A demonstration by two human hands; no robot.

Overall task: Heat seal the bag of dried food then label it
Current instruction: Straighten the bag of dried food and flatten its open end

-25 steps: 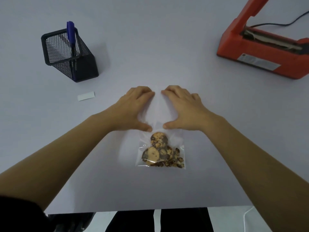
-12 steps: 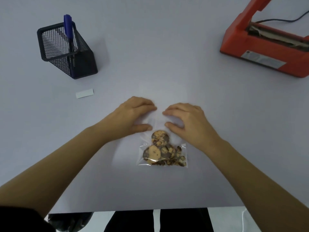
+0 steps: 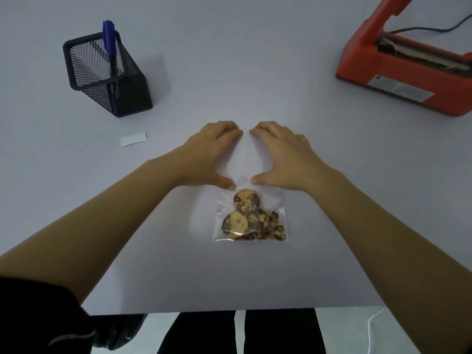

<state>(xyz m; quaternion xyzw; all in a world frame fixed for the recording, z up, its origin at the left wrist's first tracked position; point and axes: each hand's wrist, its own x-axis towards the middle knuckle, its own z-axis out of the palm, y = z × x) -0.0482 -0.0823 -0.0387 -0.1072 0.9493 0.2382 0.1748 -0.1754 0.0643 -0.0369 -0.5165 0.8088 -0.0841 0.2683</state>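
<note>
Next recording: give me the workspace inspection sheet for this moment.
Surface: pale table, flat, no spills seen.
Job's things: clear bag of dried food lying flat, centre front; red heat sealer far right, arm raised; white label left; blue pen standing in mesh holder, far left.
Clutter: nothing seen.
Grips: left hand and right hand pressed flat on the bag's empty upper part.
Cables: dark cord behind the sealer.
Surroundings: dark trousers below the table edge.

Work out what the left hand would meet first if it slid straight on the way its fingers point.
Probably the fingertips of the right hand, lying just ahead of it on the clear plastic bag of dried food.
</note>
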